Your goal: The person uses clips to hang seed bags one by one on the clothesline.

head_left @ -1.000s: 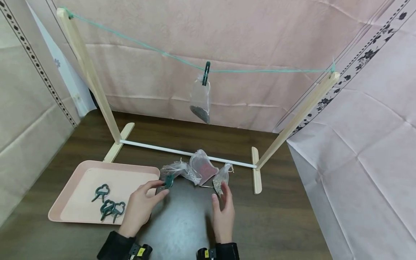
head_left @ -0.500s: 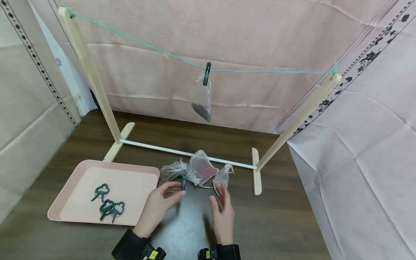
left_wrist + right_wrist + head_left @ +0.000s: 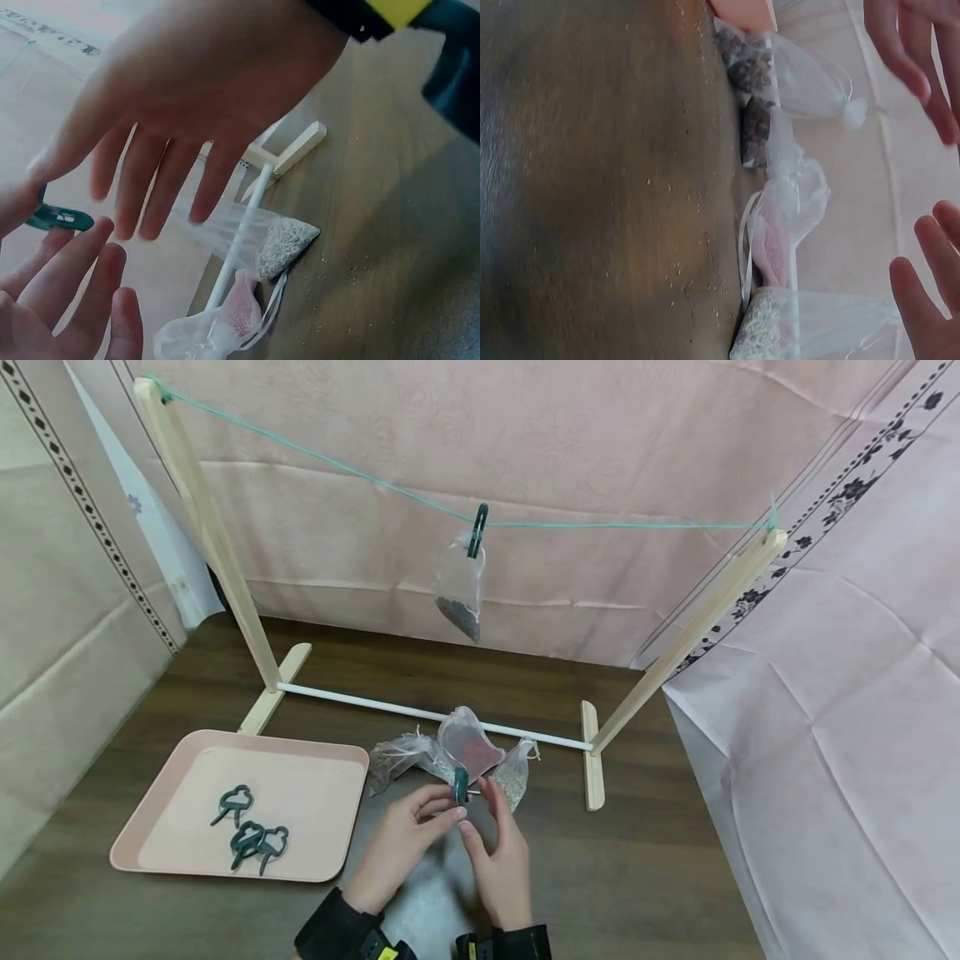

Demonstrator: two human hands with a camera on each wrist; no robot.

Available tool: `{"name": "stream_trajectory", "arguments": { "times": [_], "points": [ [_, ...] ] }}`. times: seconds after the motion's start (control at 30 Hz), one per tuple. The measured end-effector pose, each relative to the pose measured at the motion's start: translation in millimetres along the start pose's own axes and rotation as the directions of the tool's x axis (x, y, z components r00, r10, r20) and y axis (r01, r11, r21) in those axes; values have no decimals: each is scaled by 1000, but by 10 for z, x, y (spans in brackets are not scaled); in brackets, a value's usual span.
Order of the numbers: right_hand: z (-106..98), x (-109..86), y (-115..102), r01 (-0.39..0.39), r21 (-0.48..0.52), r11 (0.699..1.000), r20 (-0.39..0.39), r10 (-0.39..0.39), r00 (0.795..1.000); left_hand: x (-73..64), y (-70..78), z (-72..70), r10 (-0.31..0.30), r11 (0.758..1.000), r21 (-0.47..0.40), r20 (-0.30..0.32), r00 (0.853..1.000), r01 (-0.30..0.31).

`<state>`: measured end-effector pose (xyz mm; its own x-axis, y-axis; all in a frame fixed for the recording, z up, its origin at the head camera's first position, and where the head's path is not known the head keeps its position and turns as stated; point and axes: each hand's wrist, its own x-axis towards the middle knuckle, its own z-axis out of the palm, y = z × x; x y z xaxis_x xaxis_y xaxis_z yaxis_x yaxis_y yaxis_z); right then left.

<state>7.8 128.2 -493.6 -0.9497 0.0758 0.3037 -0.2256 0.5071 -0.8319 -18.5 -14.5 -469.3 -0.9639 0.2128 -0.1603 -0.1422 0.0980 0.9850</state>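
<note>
we see the left hand [image 3: 405, 843] pinching a dark green clip [image 3: 461, 783] above the worktop [image 3: 615, 877], near a pink-filled bag [image 3: 477, 753]; the right hand [image 3: 501, 868], fingers loosely extended, is just beside it. we cannot tell whether it touches the clip, partly hidden by fingers; the right wrist view crops both hands.

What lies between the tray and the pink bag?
Dark-filled bags lie between the tray and the pink bag, best seen in the right wrist view.

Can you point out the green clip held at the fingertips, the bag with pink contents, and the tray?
Green clip [image 3: 461, 785]: head view, on its body.
Bag with pink contents [image 3: 477, 754]: head view, on the filled part.
Tray [image 3: 307, 785]: head view, on its bare floor.
</note>
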Motion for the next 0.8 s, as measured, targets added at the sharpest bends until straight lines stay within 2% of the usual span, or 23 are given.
{"name": "stream_trajectory", "arguments": {
  "times": [0.1,0.17,0.27,0.4,0.47,0.63,0.8],
  "points": [
    [41,-7,117,10,0,1000,21,-10,1000,-4,20,30,-9,999,-38,7,1000,9],
    [72,-14,234,22,-3,1000,25,-22,999,34,-71,43,-4,998,-59,5,1000,4],
    [75,-22,263,22,1,1000,29,-22,999,68,-181,51,-12,993,-119,28,1000,15],
    [91,-24,291,2,24,1000,43,-4,999,82,-227,48,-39,978,-201,66,997,51],
    [100,-16,289,20,44,999,34,-21,999,88,-240,44,-46,972,-226,86,995,65],
    [78,14,120,99,85,991,-14,-98,995,98,-271,26,-61,954,-283,123,991,94],
    [21,18,-120,47,93,995,23,-50,998,89,-289,15,-59,944,-313,145,988,102]
  ]
}}
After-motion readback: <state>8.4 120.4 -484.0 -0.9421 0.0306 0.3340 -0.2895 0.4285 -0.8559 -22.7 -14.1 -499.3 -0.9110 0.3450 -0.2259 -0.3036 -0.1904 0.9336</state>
